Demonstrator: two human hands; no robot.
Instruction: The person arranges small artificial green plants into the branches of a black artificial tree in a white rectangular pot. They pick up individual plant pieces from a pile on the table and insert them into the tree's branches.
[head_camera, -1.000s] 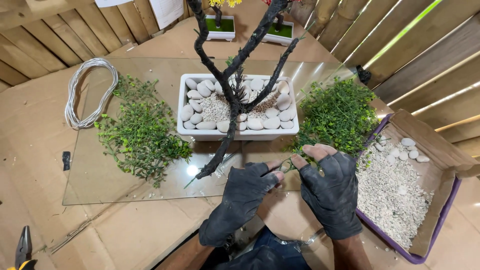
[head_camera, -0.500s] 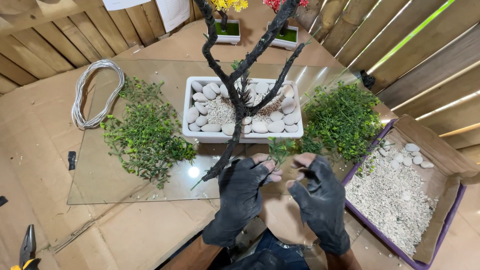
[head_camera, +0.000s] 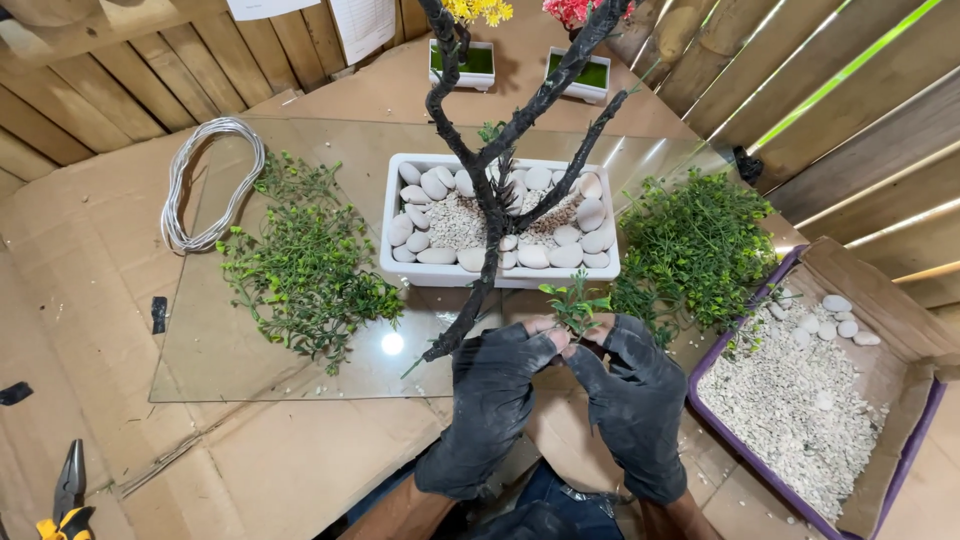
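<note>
Both hands wear dark fingerless gloves and meet at the fingertips over a small green sprig (head_camera: 575, 305). The left hand (head_camera: 495, 395) and the right hand (head_camera: 635, 400) each pinch the sprig's stem from their own side, fingers closed narrowly around it, so the leafy top stands up just above the knuckles.

Just beyond the hands stands a white planter (head_camera: 500, 275) filled with gravel and smooth white stones. A black bare tree (head_camera: 490, 190) rises from it, and one low branch leans out over the planter's front edge and ends just beside the left hand's fingers.

To the left of the left hand lies a loose pile of green sprigs (head_camera: 305, 265) on a glass sheet (head_camera: 230, 370), with a coil of white wire (head_camera: 210, 180) farther off. To the right of the right hand sits a thicker heap of greenery (head_camera: 695, 245), and nearer, a cardboard box of gravel (head_camera: 800, 400). Pliers (head_camera: 65, 490) lie well apart, far to the left.
</note>
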